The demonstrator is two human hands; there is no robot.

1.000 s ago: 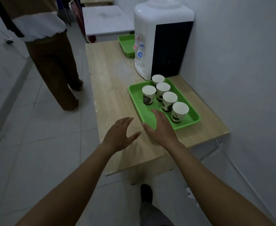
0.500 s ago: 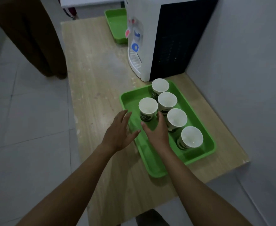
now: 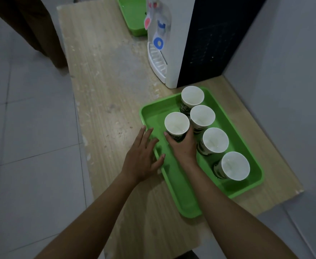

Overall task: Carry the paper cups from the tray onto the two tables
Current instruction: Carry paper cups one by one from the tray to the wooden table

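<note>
On the near right part of the wooden table (image 3: 105,90) a green tray (image 3: 181,199) lies slantwise, one corner close to the table's near edge. We count five paper cups (image 3: 215,140) upright in it, mouths open, white inside, with dark print on the outer walls. Four stand in a row along the tray's right side, running far to near, neighbours touching or very nearly so. The fifth, the lone cup (image 3: 176,123), stands left of that row, beside the second cup from the far end. Right hand (image 3: 184,148) is wrapped round the lower wall of the lone cup, thumb on its left side, fingers curled round its right. The hand hides the base, so we cannot tell whether the cup sits on the tray floor or is lifted. Left hand (image 3: 142,157) is flat and spread, fingers straight, holding nothing. It lies across the tray's left rim, thumb reaching into the tray, just apart from the right hand. Whether it bears on the rim we cannot tell. Just beyond the tray's far corner stands a white and black water dispenser (image 3: 169,53). Farther off lies a second green tray (image 3: 133,15), cut by the top edge. Far left, brown trouser legs (image 3: 35,25) stand on a pale tiled floor (image 3: 22,128).
</note>
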